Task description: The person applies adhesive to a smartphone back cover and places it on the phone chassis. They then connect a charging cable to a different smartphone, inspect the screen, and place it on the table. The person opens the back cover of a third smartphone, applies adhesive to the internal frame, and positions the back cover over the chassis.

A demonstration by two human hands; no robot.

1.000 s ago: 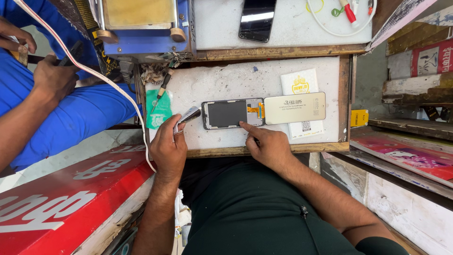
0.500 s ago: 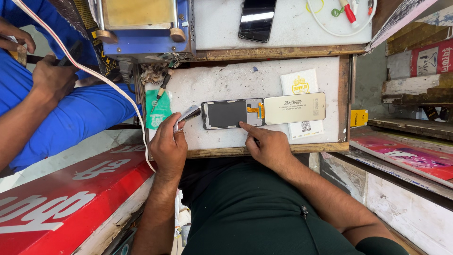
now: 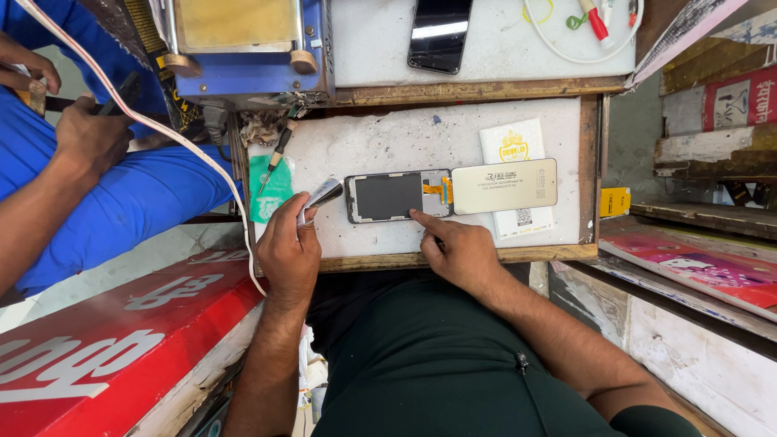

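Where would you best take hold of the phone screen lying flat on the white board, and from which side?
Judging by its pose, pinch the phone screen by its two long edges from above, near the left end. It lies flat, an orange ribbon ties its right end to the gold panel, and the right hand presses there.

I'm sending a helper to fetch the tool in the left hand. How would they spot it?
On the white board, go to its left edge, where the left hand rests. It pinches a thin, shiny metal blade, angled toward the phone frame. Nothing else there is bare silver.
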